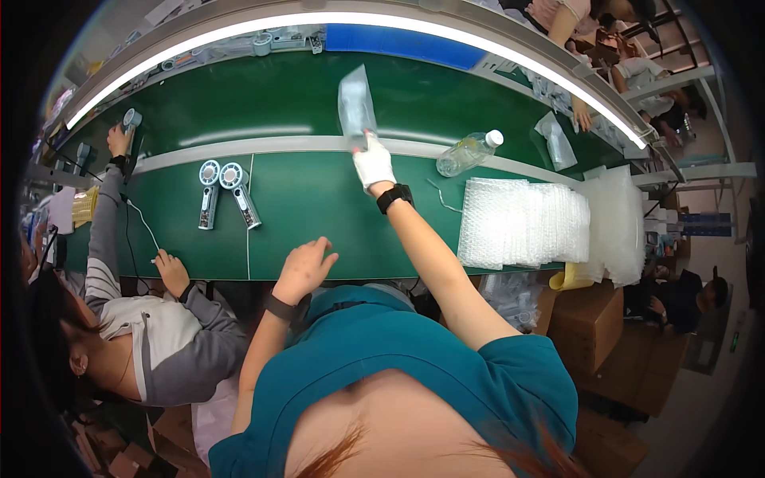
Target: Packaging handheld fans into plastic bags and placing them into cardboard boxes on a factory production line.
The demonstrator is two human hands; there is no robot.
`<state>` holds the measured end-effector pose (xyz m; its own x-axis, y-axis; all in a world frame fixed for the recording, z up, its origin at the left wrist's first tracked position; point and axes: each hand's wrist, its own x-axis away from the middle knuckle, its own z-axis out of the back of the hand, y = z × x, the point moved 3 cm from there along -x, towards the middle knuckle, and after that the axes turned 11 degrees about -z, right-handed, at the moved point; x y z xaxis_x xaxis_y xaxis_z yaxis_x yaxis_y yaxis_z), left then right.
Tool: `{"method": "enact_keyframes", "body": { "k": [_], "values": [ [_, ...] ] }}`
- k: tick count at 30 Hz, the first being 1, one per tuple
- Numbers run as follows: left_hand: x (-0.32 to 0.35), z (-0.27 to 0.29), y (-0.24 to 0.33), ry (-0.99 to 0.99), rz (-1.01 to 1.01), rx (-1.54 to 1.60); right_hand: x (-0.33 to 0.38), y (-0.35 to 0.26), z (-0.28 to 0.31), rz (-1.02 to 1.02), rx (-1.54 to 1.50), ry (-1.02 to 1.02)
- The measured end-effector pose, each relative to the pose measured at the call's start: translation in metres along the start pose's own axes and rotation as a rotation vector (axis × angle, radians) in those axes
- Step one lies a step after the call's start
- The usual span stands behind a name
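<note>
My right hand [373, 163], in a white glove, reaches out over the green bench [319, 183] to the raised strip between the bench and the green surface behind it. Its fingers are closed on the lower end of a translucent pouch [355, 99], which holds something pale I cannot make out clearly. Bare and with fingers apart, my left hand [307, 267] hovers by the front edge of the bench, holding nothing. To its left lie two light-blue handheld fans, one [208, 195] straight and the other [241, 195] slanted, their round heads touching or nearly so.
A clear bottle [470, 154] lies tilted on the right, behind a stack of bubble-wrap bags [522, 223]. Another pouch [555, 142] rests farther right. At left, a co-worker's hand [119, 142] holds a fan [131, 119]. Cardboard boxes [586, 327] stand below right. A lamp bar arches overhead.
</note>
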<state>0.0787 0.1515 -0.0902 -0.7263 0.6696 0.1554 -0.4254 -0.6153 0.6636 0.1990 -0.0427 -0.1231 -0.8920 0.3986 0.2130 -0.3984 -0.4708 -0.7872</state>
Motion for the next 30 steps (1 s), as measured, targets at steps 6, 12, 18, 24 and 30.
{"method": "enact_keyframes", "body": {
  "k": [6,12,18,24,30],
  "values": [
    [-0.061,-0.025,0.035,-0.282,-0.195,0.269,0.067,0.049,0.054,0.165,0.088,0.061],
    [-0.195,-0.111,0.108,-0.217,-0.51,0.172,0.113,0.164,0.155,-0.068,0.344,0.386],
    [-0.267,-0.198,0.116,-0.1,-0.556,0.044,0.108,0.165,0.184,-0.009,0.474,0.322],
    [-0.226,-0.196,0.097,-0.121,-0.437,-0.179,0.106,0.18,0.172,-0.076,0.762,0.02],
    [-0.213,-0.194,0.094,-0.092,-0.468,-0.461,0.1,0.197,0.164,-0.063,0.829,0.019]
  ]
}}
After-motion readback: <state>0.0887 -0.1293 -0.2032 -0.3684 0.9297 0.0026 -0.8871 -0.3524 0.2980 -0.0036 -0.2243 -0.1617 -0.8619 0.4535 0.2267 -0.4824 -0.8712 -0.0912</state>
